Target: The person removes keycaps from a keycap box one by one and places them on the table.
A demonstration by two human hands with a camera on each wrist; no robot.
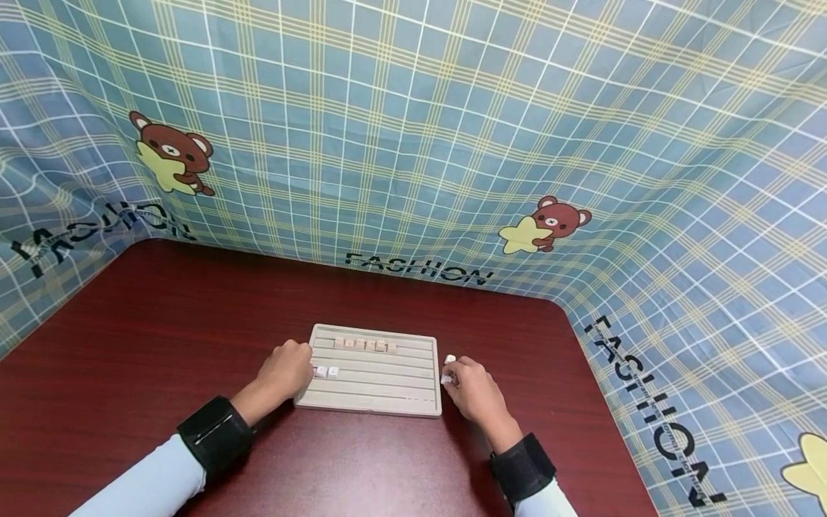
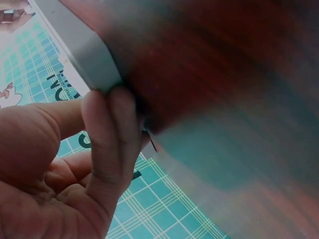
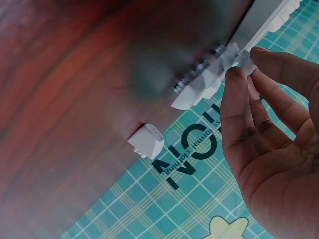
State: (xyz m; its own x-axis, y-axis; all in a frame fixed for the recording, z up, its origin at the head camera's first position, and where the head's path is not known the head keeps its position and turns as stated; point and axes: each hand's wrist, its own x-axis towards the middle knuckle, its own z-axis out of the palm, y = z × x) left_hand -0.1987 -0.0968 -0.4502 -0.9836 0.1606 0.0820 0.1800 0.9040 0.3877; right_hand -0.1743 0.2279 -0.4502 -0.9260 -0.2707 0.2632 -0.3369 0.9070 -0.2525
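Observation:
A pale grooved tray point(image 1: 375, 391) lies on the table, bearing a row of pink keycaps point(image 1: 360, 345) and two white keycaps point(image 1: 332, 373) at its left. My left hand point(image 1: 292, 370) grips the tray's left edge; in the left wrist view, fingers point(image 2: 107, 134) press against the tray's corner point(image 2: 102, 64). Beside the tray's right edge, my right hand point(image 1: 477, 390) pinches a small white keycap point(image 3: 245, 63) between thumb and fingertips. Close to those fingertips are more white keycaps point(image 3: 192, 94), partly overlapping in the right wrist view.
One white keycap point(image 3: 147, 140) stands apart from the others on the dark red table point(image 1: 213, 323). A blue checked cloth point(image 1: 388, 143) with printed bears hangs behind the table and along both sides.

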